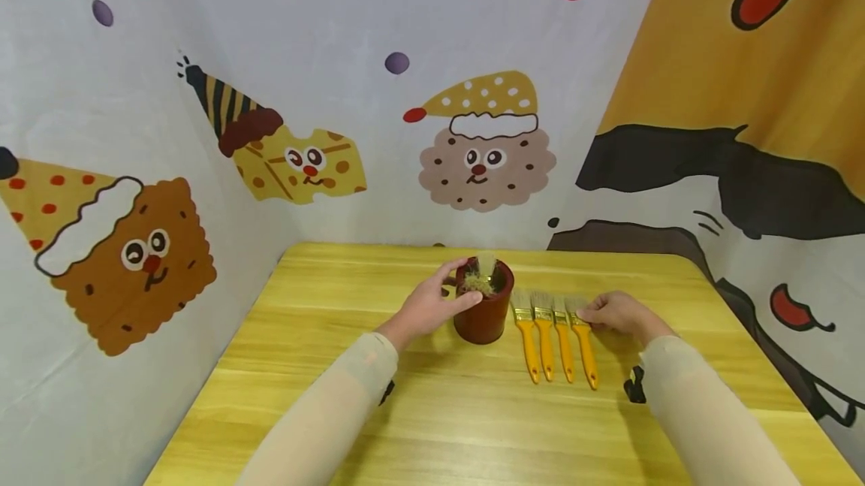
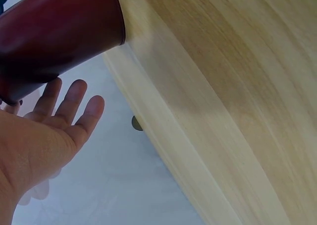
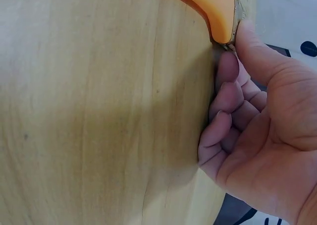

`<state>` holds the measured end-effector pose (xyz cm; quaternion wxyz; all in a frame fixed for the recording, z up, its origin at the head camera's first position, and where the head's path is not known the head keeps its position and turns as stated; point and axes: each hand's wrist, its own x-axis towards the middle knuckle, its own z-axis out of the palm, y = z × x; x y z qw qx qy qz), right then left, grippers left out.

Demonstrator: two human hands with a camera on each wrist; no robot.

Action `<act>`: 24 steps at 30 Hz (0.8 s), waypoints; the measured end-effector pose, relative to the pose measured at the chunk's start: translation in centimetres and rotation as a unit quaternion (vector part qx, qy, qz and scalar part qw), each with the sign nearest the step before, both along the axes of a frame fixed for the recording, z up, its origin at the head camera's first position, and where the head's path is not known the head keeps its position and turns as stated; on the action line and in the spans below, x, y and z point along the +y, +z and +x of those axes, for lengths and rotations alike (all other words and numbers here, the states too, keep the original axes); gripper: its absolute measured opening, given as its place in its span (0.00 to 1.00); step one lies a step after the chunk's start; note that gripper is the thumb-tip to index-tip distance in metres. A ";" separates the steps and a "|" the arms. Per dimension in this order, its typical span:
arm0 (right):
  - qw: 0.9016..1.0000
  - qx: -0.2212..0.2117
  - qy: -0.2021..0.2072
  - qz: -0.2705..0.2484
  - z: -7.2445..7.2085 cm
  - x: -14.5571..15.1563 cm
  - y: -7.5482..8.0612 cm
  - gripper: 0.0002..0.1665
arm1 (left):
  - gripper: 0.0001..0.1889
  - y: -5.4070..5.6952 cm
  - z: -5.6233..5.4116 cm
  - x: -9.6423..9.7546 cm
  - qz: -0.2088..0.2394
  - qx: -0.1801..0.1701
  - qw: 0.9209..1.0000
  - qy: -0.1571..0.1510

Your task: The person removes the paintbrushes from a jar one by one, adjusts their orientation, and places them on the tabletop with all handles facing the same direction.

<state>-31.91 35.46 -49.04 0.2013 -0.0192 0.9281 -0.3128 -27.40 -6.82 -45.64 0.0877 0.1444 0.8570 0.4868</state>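
A dark red cup (image 1: 481,321) stands upright on the table, with a paintbrush (image 1: 486,265) bristles-up inside and a yellowish fibrous tuft (image 1: 477,282) at its mouth. My left hand (image 1: 432,302) holds the cup from the left, thumb at the front of the rim and forefinger behind; three fingers spread loosely beside it in the left wrist view. Several paintbrushes with orange handles lie side by side right of the cup, bristles away from me. My right hand (image 1: 620,313) pinches the rightmost paintbrush (image 1: 585,351) near its metal band, the other fingers curled against the tabletop.
The wooden table (image 1: 446,426) meets a white cartoon-printed cloth (image 1: 351,35) at its back edge. Left of the held brush lie the other paintbrushes (image 1: 544,336), close together. Black wrist-worn devices (image 1: 634,385) show at the sleeves.
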 end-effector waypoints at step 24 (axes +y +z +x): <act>1.000 -0.002 -0.021 0.008 0.5 -0.1 0.0 0.36 | 0.42 0.2 0.1 0.0 0.007 -0.004 1.000 -0.003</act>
